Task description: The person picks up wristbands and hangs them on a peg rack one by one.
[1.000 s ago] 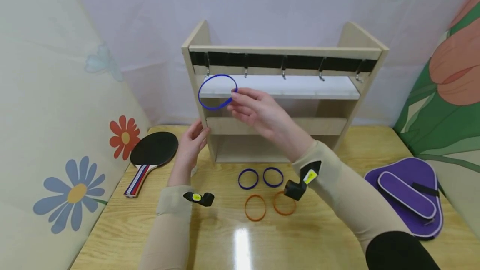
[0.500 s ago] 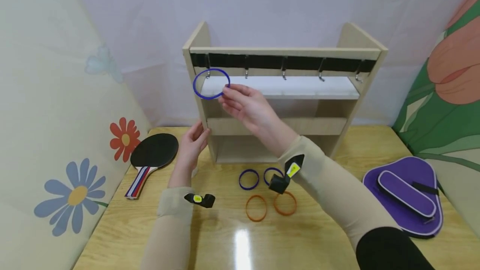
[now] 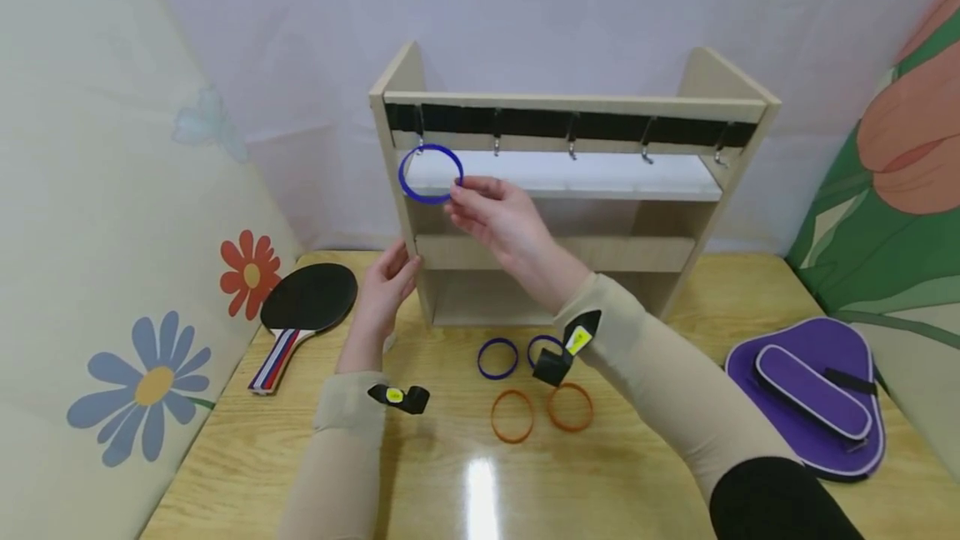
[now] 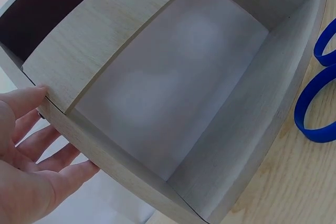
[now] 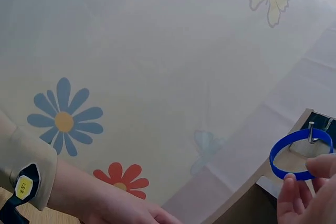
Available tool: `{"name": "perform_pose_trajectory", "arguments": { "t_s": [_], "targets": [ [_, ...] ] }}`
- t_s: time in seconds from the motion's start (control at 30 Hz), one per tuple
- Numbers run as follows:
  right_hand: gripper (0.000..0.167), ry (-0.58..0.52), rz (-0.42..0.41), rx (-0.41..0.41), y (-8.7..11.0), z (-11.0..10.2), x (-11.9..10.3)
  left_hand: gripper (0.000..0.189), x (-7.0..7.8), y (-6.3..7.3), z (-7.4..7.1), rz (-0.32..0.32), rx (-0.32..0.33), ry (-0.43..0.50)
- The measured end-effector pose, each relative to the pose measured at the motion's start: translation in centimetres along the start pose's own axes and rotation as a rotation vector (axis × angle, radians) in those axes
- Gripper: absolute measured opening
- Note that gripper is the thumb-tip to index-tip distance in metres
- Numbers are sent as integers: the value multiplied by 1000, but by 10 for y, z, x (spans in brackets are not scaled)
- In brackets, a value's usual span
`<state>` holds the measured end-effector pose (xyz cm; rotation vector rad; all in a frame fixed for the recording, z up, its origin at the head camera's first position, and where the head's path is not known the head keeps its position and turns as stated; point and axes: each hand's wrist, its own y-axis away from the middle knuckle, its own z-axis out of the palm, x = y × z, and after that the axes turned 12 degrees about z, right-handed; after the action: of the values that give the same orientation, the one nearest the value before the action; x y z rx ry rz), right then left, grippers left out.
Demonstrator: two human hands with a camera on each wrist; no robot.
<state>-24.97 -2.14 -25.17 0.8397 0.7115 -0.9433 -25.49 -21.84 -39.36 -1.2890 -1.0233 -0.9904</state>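
Observation:
My right hand (image 3: pixel 504 219) pinches a blue wristband (image 3: pixel 431 201) between thumb and fingers, in front of the leftmost metal hook (image 3: pixel 421 144) of a wooden rack (image 3: pixel 555 253). In the right wrist view the hook (image 5: pixel 311 132) overlaps the upper part of the band (image 5: pixel 275 157); whether they touch I cannot tell. My left hand (image 3: pixel 384 290) rests against the rack's left side panel. Its thumb lies at the front edge and its fairly straight fingers (image 4: pixel 63 157) touch the outer face, as the left wrist view shows.
Two blue wristbands (image 3: pixel 480 367) and two orange wristbands (image 3: pixel 494 427) lie on the wooden table (image 3: pixel 435 482) before the rack. A table tennis bat (image 3: pixel 309 298) lies left, a purple bat case (image 3: pixel 787 432) right. Several hooks line the black strip (image 3: pixel 532 122).
My right hand has moved slightly left with the blue wristband, bringing it up to the leftmost hook, then a little lower again. My left hand has stayed at the rack's side.

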Motion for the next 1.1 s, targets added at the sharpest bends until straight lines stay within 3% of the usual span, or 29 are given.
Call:
{"name": "perform_pose_trajectory", "arguments": {
  "t_s": [0.23,0.73,1.1],
  "targets": [
    [32,59,10,39,-3,-2,1,60,1,0,0,7,-12,-4],
    [31,101,5,16,-1,-5,3,59,1,1,0,40,-23,-29],
    [33,249,-9,0,9,-30,16,59,0,1,0,41,-28,-23]
  ]
}}
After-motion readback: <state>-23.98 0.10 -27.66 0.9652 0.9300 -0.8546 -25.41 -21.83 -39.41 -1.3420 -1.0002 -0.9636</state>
